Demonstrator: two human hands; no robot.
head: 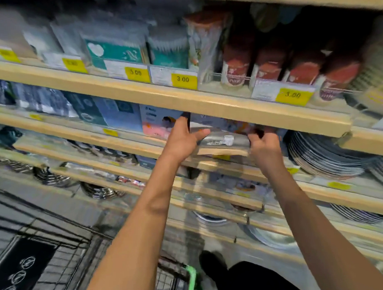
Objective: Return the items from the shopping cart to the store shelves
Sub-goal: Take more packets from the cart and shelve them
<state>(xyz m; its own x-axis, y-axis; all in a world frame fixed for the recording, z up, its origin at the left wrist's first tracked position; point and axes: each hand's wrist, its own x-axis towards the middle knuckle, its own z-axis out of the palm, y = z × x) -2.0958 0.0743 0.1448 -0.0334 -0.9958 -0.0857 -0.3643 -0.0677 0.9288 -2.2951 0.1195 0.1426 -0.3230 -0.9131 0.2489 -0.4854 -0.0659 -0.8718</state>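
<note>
A flat grey packet with a small white cup picture lies at the front lip of the second wooden shelf. My left hand grips its left end, thumb laid across the top. My right hand holds its right end, fingers curled over the edge. The packet's far part is hidden under the shelf board above. The wire shopping cart stands at the lower left, with a black printed item inside.
Boxed goods stand just left of the packet, and stacked grey plates lie to its right. Red-topped packs and yellow 3.00 price tags line the upper shelf. Metal bowls fill lower shelves. A green cart handle sits near my shoe.
</note>
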